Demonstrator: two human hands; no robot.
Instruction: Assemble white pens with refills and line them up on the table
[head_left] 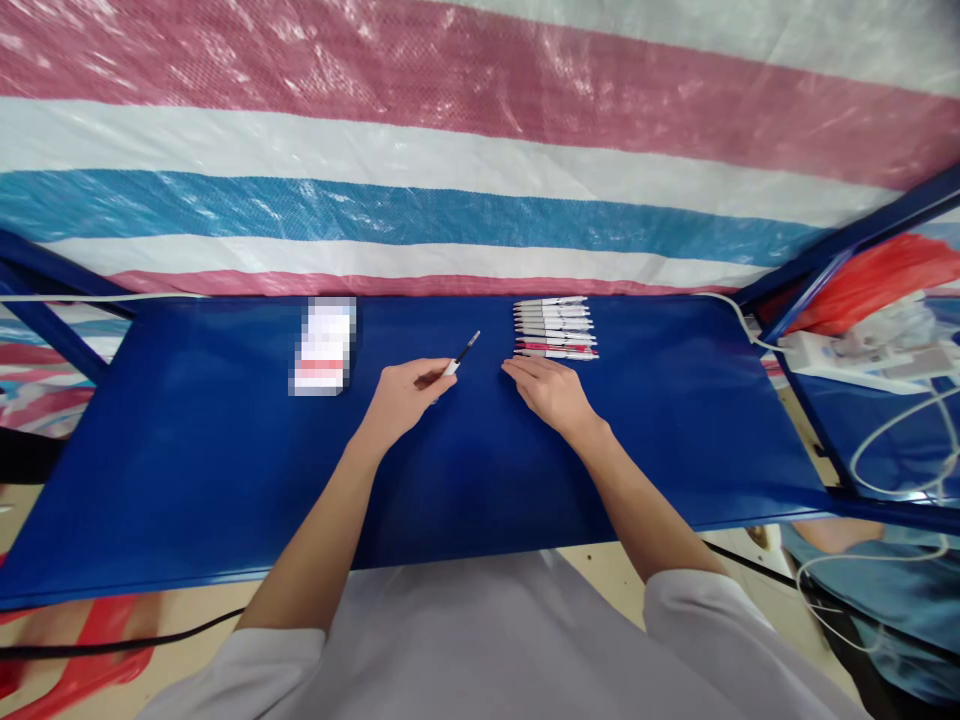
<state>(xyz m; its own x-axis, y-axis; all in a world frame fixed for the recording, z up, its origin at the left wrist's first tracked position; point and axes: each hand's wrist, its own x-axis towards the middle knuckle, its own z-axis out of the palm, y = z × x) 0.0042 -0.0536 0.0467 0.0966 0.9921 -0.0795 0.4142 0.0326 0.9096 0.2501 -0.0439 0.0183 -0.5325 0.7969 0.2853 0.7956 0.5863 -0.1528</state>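
Note:
Between the thumb and fingers of my left hand (411,397) is a white pen (451,367), with its thin dark refill (468,346) pointing up and to the right. Most of the pen's barrel is hidden by the hand. My right hand (553,395) rests palm down on the blue table, fingers stretched out close together, just in front of a row of pens (553,322). Several white and grey pens lie side by side there, tips to the left, with a red one (555,347) near the front of the row.
A blurred-out white box or pack (324,345) sits on the blue table (465,500) to the left. Striped plastic sheeting (450,215) hangs behind. At right are a white power strip (855,362), cables, a red plastic bag (877,280) and part of another person (885,590).

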